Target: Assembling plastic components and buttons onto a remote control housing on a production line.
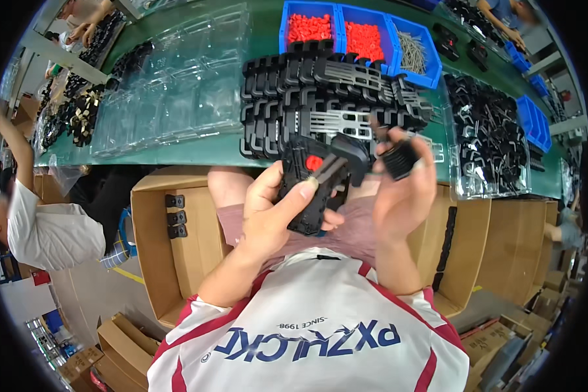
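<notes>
My left hand [268, 208] is wrapped round a black plastic clamp-like body [299, 186] above my lap, the thumb pressed on its face. A round red piece [313, 163] shows on that body. Grey metal strips [330, 168] run from there to a black hooked jaw [353, 154]. Just right of the jaw, my right hand [408, 196] is closed on a black ribbed part [399, 160], blurred by motion. Beyond both hands, rows of similar black hooked parts with grey metal bars [261, 124] are stacked at the table's near edge.
Blue bins [431, 80] at the back hold red pieces [309, 28] and metal pins [409, 52]. Clear plastic trays [170, 98] lie left; another tray [487, 137] of black parts lies right. Cardboard boxes [157, 242] flank my legs. Other people [55, 228] work nearby.
</notes>
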Motion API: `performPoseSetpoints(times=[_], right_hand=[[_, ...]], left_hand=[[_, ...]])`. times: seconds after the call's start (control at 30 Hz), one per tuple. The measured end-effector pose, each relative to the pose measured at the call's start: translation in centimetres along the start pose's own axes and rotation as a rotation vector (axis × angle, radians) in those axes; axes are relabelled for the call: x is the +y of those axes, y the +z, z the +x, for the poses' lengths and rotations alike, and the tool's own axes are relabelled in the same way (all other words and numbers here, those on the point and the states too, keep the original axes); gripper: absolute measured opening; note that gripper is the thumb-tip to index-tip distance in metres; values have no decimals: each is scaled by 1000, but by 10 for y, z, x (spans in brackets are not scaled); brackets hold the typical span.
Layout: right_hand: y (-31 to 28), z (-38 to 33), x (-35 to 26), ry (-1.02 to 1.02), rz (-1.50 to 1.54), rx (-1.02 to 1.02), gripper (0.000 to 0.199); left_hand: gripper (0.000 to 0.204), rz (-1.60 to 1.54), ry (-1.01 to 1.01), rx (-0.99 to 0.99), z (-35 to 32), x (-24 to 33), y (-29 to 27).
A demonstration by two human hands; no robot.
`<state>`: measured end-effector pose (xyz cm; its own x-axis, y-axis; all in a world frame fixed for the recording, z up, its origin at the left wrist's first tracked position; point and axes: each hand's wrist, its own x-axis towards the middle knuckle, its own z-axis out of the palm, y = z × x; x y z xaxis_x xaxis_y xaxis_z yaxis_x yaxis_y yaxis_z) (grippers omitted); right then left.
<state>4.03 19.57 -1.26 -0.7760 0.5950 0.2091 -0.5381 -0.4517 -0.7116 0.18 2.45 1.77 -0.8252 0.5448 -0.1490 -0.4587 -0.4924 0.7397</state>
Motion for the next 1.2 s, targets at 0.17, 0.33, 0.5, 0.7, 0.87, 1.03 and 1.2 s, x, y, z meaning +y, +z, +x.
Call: performPoseSetpoints(times=[0.17, 0.33, 0.5, 0.7, 0.87, 1.03, 1.2], right_hand=[[5, 33, -28, 82, -37, 36, 42], [-4, 41, -32, 353, -175, -342, 36], [-5, 41, -38, 523, -352, -490, 31], [0, 34, -37, 566, -427, -462, 24], [-2, 29, -40, 530, -438, -448, 22], [-6, 29, -40, 484, -466, -462, 21], [-5, 27, -40, 479, -488, -463, 22]], left_hand=[[27, 114, -131, -140, -8, -8, -11], [27, 225, -202, -208, -10, -13, -12], [28, 265, -288, -250, -9, -14, -14], [30, 173, -307, -295, -7, -17, -16], [31, 118, -308, -305, -6, -23, -18], [30, 72, -310, -306, -7, -25, -16], [27, 197, -310, -276, -8, -22, -10]])
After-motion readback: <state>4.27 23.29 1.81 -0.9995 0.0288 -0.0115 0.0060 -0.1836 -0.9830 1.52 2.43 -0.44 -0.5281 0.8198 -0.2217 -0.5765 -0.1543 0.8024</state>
